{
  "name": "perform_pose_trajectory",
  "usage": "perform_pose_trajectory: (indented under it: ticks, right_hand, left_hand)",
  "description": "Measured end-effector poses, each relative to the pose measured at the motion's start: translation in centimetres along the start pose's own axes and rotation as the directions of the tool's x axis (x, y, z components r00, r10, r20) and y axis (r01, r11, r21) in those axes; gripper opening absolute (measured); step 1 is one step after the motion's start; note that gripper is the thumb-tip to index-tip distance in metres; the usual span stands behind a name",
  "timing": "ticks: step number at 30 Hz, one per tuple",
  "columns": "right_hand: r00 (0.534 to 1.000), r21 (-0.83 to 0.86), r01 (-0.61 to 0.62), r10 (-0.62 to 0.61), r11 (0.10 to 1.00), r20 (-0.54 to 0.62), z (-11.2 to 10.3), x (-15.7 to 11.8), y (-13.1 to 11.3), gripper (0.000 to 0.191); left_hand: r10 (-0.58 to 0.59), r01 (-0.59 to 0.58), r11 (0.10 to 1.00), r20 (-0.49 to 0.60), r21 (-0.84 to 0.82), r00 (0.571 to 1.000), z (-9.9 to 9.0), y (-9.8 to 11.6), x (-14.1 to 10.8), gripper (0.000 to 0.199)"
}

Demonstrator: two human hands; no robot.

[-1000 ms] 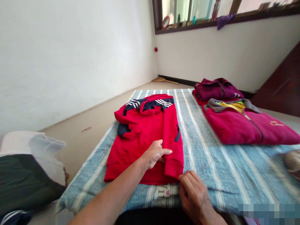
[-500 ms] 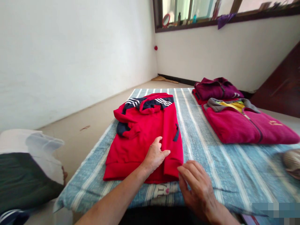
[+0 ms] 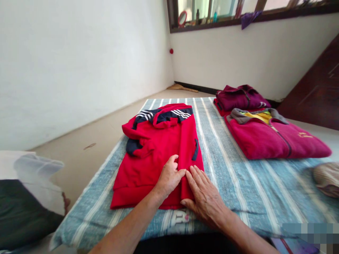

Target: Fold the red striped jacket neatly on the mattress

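A red jacket (image 3: pixel 161 155) with navy panels and white stripes lies on the blue striped bed cover (image 3: pixel 227 197), its right side folded inward. My left hand (image 3: pixel 169 176) rests on the jacket beside the folded edge, thumb and fingers apart. With fingers stretched out, my right hand (image 3: pixel 202 192) lies flat on the lower right part of the folded panel, close to the hem. The two hands nearly meet at the fold. A dark pocket trim (image 3: pixel 195 150) shows on the folded panel above my right hand.
At the right lie a folded magenta fleece jacket (image 3: pixel 275 137) and a dark purple jacket (image 3: pixel 241 97) behind it. A beige knitted item (image 3: pixel 327 178) is at the right edge. Dark green cloth (image 3: pixel 23 215) and white cloth (image 3: pixel 34 169) are at lower left.
My right hand has moved from the jacket's lower right corner up and left onto the folded panel, flattening out there. My left hand stays at the fold. The view has shifted slightly.
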State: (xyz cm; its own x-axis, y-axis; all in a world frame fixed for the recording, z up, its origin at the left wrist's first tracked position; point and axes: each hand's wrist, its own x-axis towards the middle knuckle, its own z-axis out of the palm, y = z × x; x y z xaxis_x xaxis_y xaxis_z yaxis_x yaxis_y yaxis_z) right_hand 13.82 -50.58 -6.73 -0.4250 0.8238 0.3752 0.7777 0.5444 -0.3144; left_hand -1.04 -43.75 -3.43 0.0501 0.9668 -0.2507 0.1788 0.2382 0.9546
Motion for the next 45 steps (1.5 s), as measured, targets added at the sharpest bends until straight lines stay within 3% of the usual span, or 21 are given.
perform_pose_trajectory:
  ticks: [7,17,23,30,38,45]
  right_hand:
    - [0.994,0.02,-0.015,0.013,1.0,0.107,-1.5,1.1,0.1,0.077]
    - [0.991,0.021,-0.002,-0.001,1.0,0.135,-0.6,1.2,0.4,0.085]
    - [0.993,0.023,-0.002,-0.001,1.0,0.12,-0.5,1.1,0.4,0.084]
    - [0.993,0.03,-0.011,0.007,0.999,0.122,-0.7,1.1,0.3,0.08]
    - [0.985,0.047,-0.023,0.014,0.999,0.169,-1.4,1.5,0.1,0.086]
    - [0.993,0.071,-0.052,0.044,0.996,0.112,-3.7,3.3,-0.1,0.084]
  left_hand:
    - [0.107,-0.098,0.969,-0.026,0.225,0.994,-0.1,0.4,0.5,0.059]
    - [0.224,-0.186,0.913,-0.066,0.363,0.972,-0.1,0.1,0.6,0.056]
    - [0.153,-0.134,0.936,-0.033,0.325,0.988,-0.7,0.9,1.9,0.057]
    - [-0.033,0.04,0.958,-0.028,0.284,0.999,-0.6,3.1,4.7,0.058]
    - [-0.108,0.073,0.884,0.051,0.462,0.993,-0.4,4.7,6.7,0.015]
    - [-0.188,0.133,0.928,0.129,0.347,0.974,-1.4,5.3,7.5,0.021]
